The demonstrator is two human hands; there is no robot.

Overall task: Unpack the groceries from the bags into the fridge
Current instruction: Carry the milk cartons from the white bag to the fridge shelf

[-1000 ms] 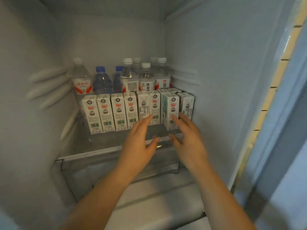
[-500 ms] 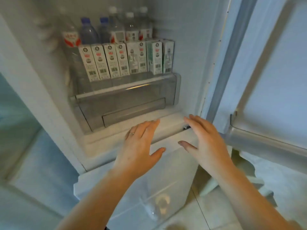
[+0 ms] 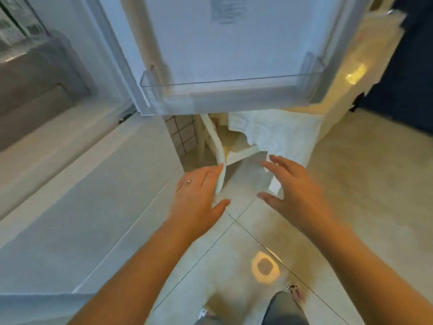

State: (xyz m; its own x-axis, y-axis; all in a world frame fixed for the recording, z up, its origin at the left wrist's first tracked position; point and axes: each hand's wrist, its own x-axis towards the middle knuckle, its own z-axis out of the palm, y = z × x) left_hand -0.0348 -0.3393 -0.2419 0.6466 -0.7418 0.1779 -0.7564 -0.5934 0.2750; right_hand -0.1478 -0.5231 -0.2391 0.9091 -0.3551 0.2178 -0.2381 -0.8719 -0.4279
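Both grips slack, left hand [image 3: 196,195] and right hand [image 3: 294,191] holding nothing below bare door shelf [image 3: 234,90]

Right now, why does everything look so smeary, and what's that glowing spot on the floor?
Head view: the fridge door and its clear door shelf are streaked with motion blur; the left hand and right hand look sharper; the bright ring is a light reflecting off the glossy floor tiles; the edges bend from the wide lens.

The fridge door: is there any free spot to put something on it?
Yes: the clear door shelf looks bare between its two end walls. Both hands hold nothing, over open floor tiles. Chair legs and cloth crowd under the door.
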